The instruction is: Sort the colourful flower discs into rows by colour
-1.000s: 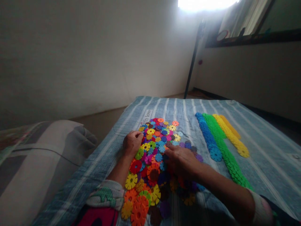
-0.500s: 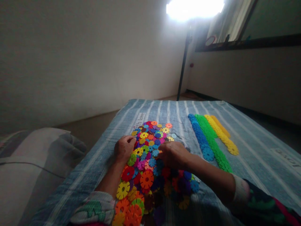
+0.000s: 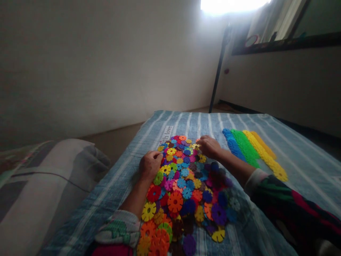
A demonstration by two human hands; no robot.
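A pale wall point(image 3: 106, 64) rises behind a broad blue striped sheet point(image 3: 119, 174), with a bundle of cloth point(image 3: 61, 174) at its left and a bright lamp point(image 3: 234, 5) beyond its far end. The pile of notched discs point(image 3: 181, 183), in many colours, spreads over the middle of the sheet, flat pieces overlapping loosely between the person's forearms. To its right, well apart, lie a blue row point(image 3: 233, 144), a green row point(image 3: 246, 147), a yellow row point(image 3: 262, 151) and a shorter orange-yellow row point(image 3: 263, 144), side by side. The right sleeve point(image 3: 279, 199) crosses in front of the nearer parts of the blue and green rows; if that arm sinks or swings outward, it could well knock them crooked. Because the discs overlap, drawing one out could drag its neighbours along, and a soft sheet that rucks up might shift them too. The left hand point(image 3: 151, 163) rests at the pile's left edge, fingers curled, thumb near the forefinger; whether a disc is pinched there is unclear. The right hand point(image 3: 209, 145) is bent down over the far right edge, its fingertips at a small yellow disc point(image 3: 195, 146); their grip is too small to make out.
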